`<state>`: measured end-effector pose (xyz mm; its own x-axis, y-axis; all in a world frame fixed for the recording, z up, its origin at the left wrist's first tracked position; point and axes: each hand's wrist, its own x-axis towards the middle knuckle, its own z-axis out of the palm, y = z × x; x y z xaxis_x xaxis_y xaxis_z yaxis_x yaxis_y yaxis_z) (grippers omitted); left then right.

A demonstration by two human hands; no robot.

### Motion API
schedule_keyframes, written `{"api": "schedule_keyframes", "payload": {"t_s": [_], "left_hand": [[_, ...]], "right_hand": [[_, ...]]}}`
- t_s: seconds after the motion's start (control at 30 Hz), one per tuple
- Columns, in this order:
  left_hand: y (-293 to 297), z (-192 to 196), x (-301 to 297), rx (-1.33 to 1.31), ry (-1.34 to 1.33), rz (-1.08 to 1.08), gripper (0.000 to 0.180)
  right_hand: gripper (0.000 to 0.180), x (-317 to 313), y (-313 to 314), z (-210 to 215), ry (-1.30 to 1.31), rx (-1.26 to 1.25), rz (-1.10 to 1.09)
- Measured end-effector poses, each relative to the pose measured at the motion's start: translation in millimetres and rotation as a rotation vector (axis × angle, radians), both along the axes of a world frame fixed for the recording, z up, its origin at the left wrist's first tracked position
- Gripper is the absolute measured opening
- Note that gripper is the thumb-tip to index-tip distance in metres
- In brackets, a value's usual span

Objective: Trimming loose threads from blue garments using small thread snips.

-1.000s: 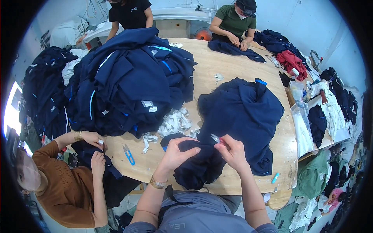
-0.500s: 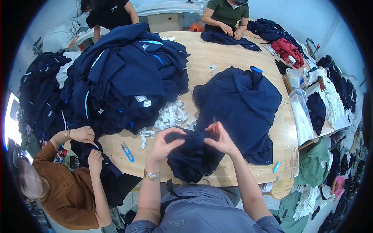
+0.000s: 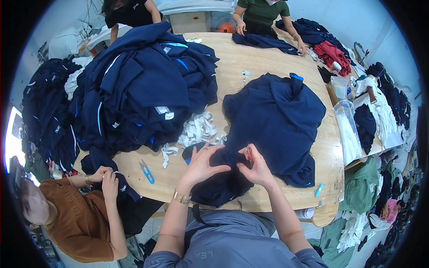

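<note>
A navy garment (image 3: 219,181) lies bunched at the table's near edge, right in front of me. My left hand (image 3: 203,165) rests on it with fingers stretched and thumb apart. Between the fingers of my right hand (image 3: 257,169) is a small red-handled tool (image 3: 249,154) with a thin tip; its exact kind is hard to make out. The thumb of that hand meets the garment's cloth. Just beyond lies a heap of navy garments (image 3: 277,120), and white tape strips (image 3: 196,129) are tangled left of it.
A tall navy garment pile (image 3: 143,85) fills the table's left. Blue thread snips (image 3: 146,172) and a small turquoise tool (image 3: 319,190) lie on the wooden table (image 3: 232,58). A person in brown (image 3: 80,219) handles cloth at left; two people are across the table.
My left hand has gone from pinching the cloth to lying spread on it. The garment has been spread lower and wider. Across the table, the person in green has moved their hands apart.
</note>
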<state>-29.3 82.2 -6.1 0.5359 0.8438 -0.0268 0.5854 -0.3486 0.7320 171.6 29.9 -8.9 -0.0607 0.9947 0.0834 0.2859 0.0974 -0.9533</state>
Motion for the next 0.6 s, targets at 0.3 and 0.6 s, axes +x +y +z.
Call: {"api": "schedule_keyframes", "payload": {"t_s": [0.3, 0.6], "left_hand": [[2, 4, 5, -0.242, -0.502, -0.031, 0.019], [-7, 21, 12, -0.413, -0.712, -0.041, 0.034]], "right_hand": [[0.03, 9, 1, 12, 0.146, 0.124, 0.03], [0.031, -10, 6, 34, 0.139, 0.04, -0.001]]}}
